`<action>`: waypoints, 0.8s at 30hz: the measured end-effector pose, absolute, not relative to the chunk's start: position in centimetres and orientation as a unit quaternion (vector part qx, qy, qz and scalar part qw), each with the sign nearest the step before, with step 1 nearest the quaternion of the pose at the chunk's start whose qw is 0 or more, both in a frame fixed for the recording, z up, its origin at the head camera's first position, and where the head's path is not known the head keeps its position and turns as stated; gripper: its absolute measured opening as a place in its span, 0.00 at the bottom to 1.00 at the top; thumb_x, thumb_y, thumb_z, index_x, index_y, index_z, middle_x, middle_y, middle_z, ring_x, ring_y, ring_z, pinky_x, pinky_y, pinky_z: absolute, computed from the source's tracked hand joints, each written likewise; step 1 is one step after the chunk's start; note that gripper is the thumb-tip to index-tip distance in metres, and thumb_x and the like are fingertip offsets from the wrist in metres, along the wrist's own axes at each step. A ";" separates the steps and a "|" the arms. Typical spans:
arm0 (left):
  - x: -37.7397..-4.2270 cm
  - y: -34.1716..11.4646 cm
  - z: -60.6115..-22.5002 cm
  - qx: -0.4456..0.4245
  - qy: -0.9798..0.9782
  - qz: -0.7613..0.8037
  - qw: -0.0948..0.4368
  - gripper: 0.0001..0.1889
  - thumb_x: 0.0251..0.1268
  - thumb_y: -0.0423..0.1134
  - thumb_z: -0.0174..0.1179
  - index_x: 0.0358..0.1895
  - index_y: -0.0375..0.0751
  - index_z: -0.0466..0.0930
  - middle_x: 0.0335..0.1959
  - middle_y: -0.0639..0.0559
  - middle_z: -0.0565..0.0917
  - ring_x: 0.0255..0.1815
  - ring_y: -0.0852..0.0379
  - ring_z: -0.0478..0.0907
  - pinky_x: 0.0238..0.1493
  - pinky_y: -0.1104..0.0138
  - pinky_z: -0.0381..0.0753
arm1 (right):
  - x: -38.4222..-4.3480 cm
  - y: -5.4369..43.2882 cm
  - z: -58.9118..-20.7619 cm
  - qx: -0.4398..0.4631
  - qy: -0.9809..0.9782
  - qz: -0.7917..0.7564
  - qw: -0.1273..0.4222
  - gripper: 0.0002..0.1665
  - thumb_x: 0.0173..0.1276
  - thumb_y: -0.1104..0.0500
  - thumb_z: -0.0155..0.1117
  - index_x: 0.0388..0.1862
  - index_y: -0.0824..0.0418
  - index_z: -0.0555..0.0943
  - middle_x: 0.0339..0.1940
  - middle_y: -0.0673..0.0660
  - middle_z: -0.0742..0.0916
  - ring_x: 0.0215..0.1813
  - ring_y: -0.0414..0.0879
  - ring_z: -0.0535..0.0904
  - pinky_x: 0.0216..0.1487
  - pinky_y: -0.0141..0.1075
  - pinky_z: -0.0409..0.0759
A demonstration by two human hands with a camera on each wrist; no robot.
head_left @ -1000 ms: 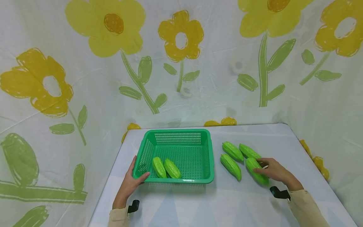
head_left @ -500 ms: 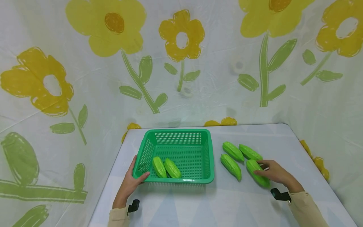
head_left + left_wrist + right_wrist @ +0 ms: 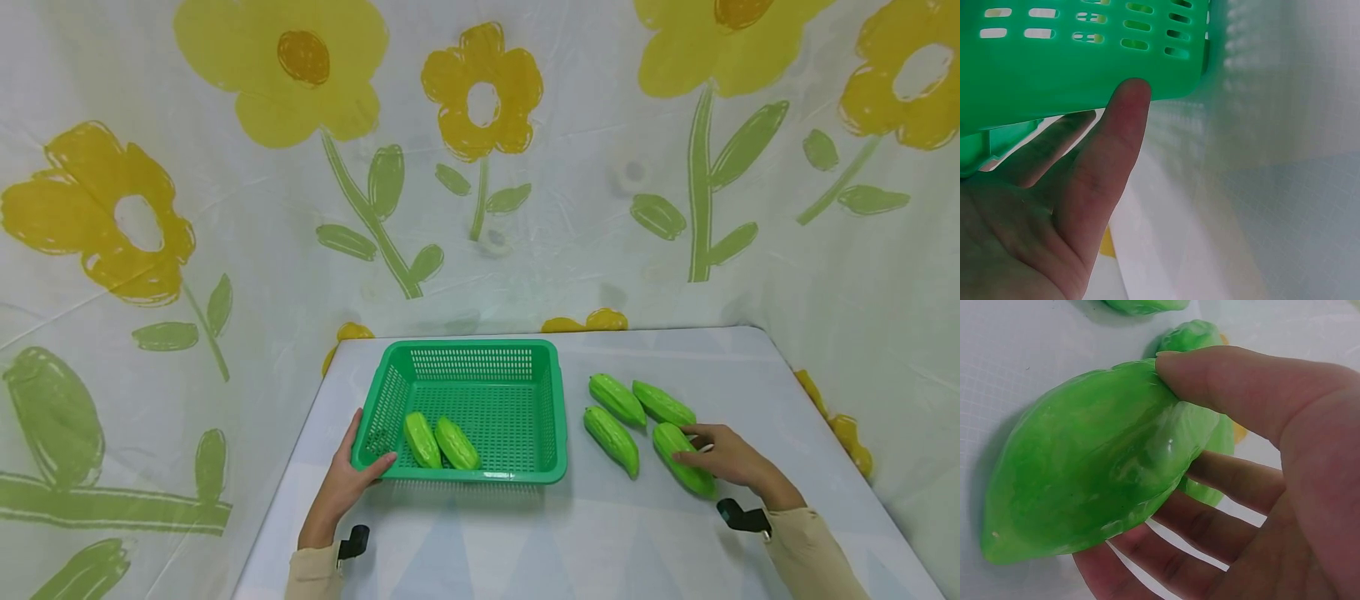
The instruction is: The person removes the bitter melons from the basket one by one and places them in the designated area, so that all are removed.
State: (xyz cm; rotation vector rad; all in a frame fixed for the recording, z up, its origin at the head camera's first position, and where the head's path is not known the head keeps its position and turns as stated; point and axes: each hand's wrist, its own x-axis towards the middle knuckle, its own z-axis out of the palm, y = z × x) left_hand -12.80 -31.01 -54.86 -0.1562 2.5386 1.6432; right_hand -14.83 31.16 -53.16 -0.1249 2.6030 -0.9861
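Note:
In the head view my left hand (image 3: 347, 492) rests against the near left corner of a green plastic basket (image 3: 551, 477). Its thumb (image 3: 1129, 119) lies straight on the outer wall in the left wrist view, with the other fingers along the left side. Two bitter melons, a left one (image 3: 422, 440) and a right one (image 3: 457, 443), lie inside the basket. My right hand (image 3: 723, 457) grips a bitter melon (image 3: 1079, 462) on the table, thumb on one side and fingers on the other.
Three more bitter melons, a back left one (image 3: 617, 399), a front left one (image 3: 611, 440) and a back right one (image 3: 663, 403), lie right of the basket. Flower-printed cloth (image 3: 555, 242) hangs behind and beside the white table (image 3: 525, 542).
The bitter melon under my right hand has shifted slightly toward the near right, and the hand with it. My left hand and the basket hold their place.

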 end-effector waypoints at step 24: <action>-12.8 -31.0 -54.8 -0.048 0.833 0.549 0.056 0.57 0.67 0.47 0.70 0.86 0.61 0.34 0.87 0.37 0.42 0.76 0.30 0.65 0.51 0.54 0.89 | -14.9 31.1 -53.2 -0.044 0.917 -0.348 0.192 0.45 0.71 0.47 0.69 0.70 0.81 0.69 0.56 0.75 0.84 0.57 0.65 0.83 0.48 0.50 0.87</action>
